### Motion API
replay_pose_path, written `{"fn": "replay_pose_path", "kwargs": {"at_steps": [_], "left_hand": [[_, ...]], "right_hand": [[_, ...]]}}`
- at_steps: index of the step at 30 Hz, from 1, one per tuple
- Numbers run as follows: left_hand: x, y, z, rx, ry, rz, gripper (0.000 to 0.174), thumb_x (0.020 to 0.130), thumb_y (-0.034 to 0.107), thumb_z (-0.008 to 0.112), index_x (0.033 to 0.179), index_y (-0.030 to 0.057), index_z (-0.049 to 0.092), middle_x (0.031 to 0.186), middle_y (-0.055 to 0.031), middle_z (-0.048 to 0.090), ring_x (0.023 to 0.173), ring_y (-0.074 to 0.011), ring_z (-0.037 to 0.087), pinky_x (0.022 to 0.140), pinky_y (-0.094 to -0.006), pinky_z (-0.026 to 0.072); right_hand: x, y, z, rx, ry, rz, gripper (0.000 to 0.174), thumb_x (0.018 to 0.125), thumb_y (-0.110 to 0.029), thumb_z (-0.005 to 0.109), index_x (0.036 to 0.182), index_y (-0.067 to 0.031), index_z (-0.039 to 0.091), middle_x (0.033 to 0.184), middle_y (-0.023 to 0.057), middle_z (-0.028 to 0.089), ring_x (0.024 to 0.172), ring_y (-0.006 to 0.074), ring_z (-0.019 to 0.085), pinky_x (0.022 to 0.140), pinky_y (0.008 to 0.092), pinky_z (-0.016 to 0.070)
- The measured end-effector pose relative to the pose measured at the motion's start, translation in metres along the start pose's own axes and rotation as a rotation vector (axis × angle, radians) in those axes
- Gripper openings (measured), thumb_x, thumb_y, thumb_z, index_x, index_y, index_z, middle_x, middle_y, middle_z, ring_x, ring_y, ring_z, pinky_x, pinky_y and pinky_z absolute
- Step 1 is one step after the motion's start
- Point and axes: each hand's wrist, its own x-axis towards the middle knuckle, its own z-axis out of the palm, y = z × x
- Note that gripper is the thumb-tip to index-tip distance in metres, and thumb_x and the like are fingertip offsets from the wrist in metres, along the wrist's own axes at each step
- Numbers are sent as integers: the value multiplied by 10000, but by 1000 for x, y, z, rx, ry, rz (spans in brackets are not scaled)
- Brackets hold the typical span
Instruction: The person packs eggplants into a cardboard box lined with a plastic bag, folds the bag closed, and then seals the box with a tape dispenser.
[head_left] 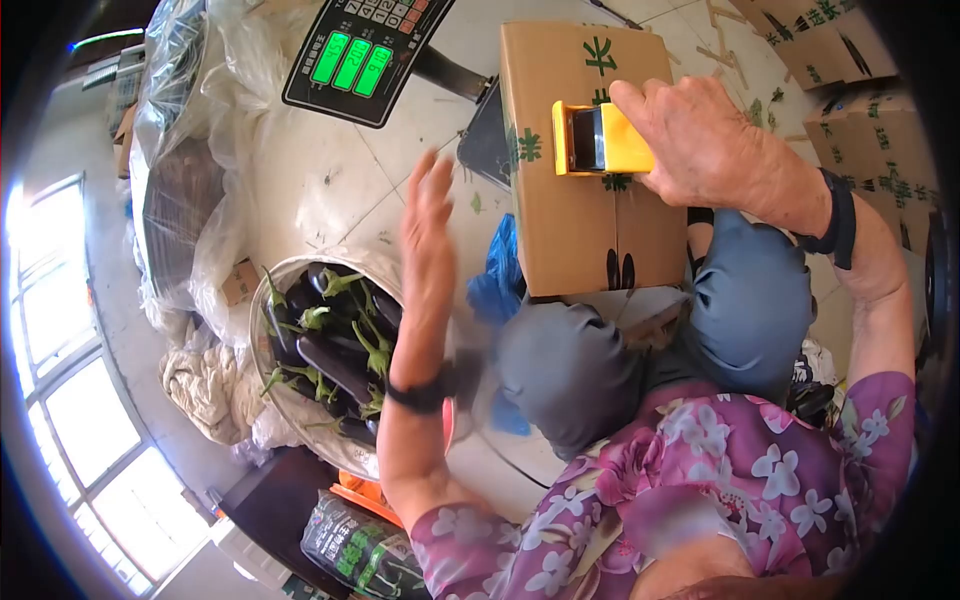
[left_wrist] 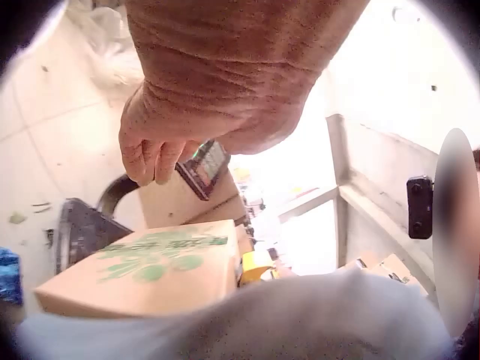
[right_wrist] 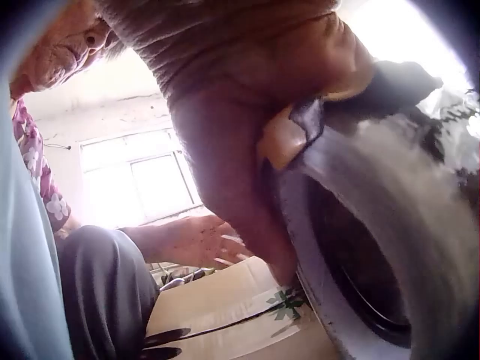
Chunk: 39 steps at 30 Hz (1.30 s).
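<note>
A closed cardboard box with green print stands in front of the knees. Above its top, the right hand grips a yellow tape dispenser. In the right wrist view that hand curls round the dispenser, whose tape roll looms large beside the box top. The left hand is held in the air left of the box, fingers extended and slightly blurred, touching nothing. The left wrist view shows this hand above the box, its fingers pointing down.
A white-rimmed container of eggplants stands at the left. Behind the box is a scale with a lit green display. A blue plastic bag lies by the box's left side. More cardboard boxes are stacked at the right.
</note>
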Motion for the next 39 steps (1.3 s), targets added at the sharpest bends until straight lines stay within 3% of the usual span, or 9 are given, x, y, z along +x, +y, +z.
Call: {"fn": "replay_pose_path", "kwargs": {"at_steps": [1, 4, 6, 9, 11, 12, 21, 33, 39], "left_hand": [[17, 9, 30, 55, 63, 81, 641, 1031, 525, 337, 1449, 48, 425, 1384, -178, 553, 1296, -275, 511, 1041, -374, 417], [78, -15, 56, 114, -135, 23, 658, 1023, 552, 342, 1446, 55, 426, 1359, -181, 576, 1276, -312, 532, 1018, -371, 427], [80, -9, 75, 223, -128, 16, 626, 1023, 503, 388, 1426, 25, 417, 1208, -258, 638, 1147, -433, 596, 978, -464, 454], [83, -18, 67, 286, -119, 23, 608, 1018, 530, 360, 1405, 68, 445, 1083, -243, 685, 1039, -467, 627, 916, -505, 472], [84, -22, 52, 308, -145, -19, 606, 1019, 542, 343, 1379, 75, 480, 1044, -237, 693, 1019, -463, 634, 896, -512, 475], [86, -22, 47, 320, -169, -45, 609, 1019, 555, 325, 1352, 81, 515, 1006, -232, 702, 1000, -459, 642, 876, -519, 478], [99, -61, 30, 550, -41, -13, 668, 1010, 603, 294, 1165, 66, 662, 988, -282, 676, 970, -488, 626, 851, -555, 465], [101, -64, 22, 502, -34, -4, 737, 1004, 630, 316, 1125, 2, 681, 928, -269, 693, 913, -439, 666, 795, -486, 496], [99, -55, 22, 518, -61, -71, 748, 1010, 620, 311, 1133, -20, 679, 944, -255, 705, 937, -396, 681, 825, -457, 505]], "right_hand": [[0, -1, -2, 16, -2, 0, 393, 639, -131, 724, 956, 6, 538, 675, 169, 642, 668, 356, 680, 582, 441, 537], [3, -3, -4, 51, -15, 7, 362, 634, -116, 708, 932, 9, 544, 679, 175, 649, 673, 358, 682, 580, 442, 537], [5, -3, -3, 75, -33, 22, 343, 632, -108, 697, 916, 11, 547, 679, 179, 653, 676, 358, 683, 578, 443, 536], [11, -9, -1, 111, -38, 0, 318, 628, -93, 676, 902, 16, 557, 663, 175, 653, 662, 365, 680, 576, 450, 532], [20, -11, -3, 130, -153, -49, 559, 693, -236, 805, 1105, 12, 518, 817, 176, 629, 728, 356, 668, 637, 449, 527], [13, -7, -3, 127, -12, -141, 537, 694, -223, 801, 1094, 1, 522, 825, 184, 631, 740, 373, 664, 653, 457, 530], [-57, 52, -13, 206, -69, 12, 529, 715, -221, 779, 1099, 4, 492, 880, 179, 625, 851, 388, 650, 696, 465, 534], [-181, 139, 112, 350, 64, 142, 555, 706, -216, 797, 1098, -5, 465, 920, 195, 574, 846, 418, 619, 728, 462, 532], [-218, 151, 162, 375, 5, 246, 575, 702, -188, 791, 1140, -1, 468, 961, 205, 582, 914, 433, 614, 758, 463, 530]]}}
